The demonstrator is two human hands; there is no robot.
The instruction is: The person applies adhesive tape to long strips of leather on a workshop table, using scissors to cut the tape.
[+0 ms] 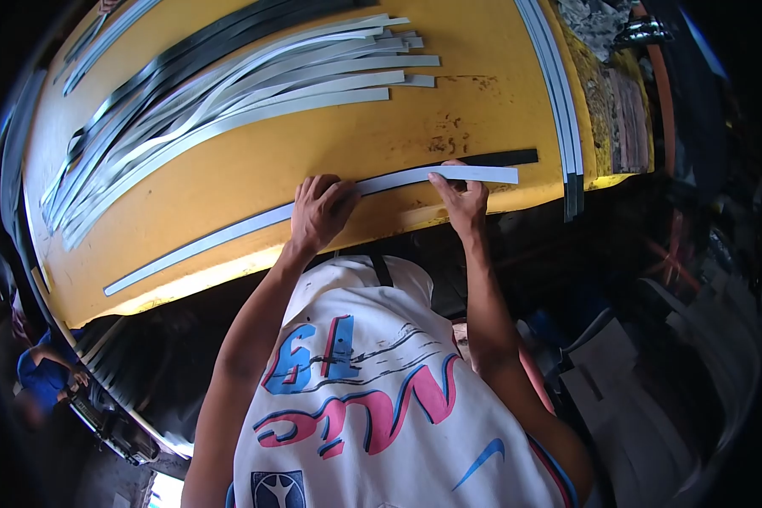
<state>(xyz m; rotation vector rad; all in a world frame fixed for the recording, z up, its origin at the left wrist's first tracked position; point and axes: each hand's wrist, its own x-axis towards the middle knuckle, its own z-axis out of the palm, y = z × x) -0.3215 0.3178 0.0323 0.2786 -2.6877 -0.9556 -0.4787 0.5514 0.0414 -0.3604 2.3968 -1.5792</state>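
A long white strip [229, 232] lies over a black strip [504, 158] near the front edge of the yellow table. My left hand [320, 207] rests across the strips around their middle, its fingers curled over them and pressing down. Farther right, my right hand [466, 200] pinches the white strip near its right end, thumb on top and fingers beneath. That end stands slightly away from the black strip, which shows behind it. To the left, the two strips appear lined up, with a thin dark edge showing along the white one.
On the yellow table [483, 110], a heap of white strips [313, 89] lies beyond my hands, with dark strips [220, 38] behind it. Long pale strips [559, 93] cross the right side and overhang the front edge. At lower left is another person [46, 372] in blue.
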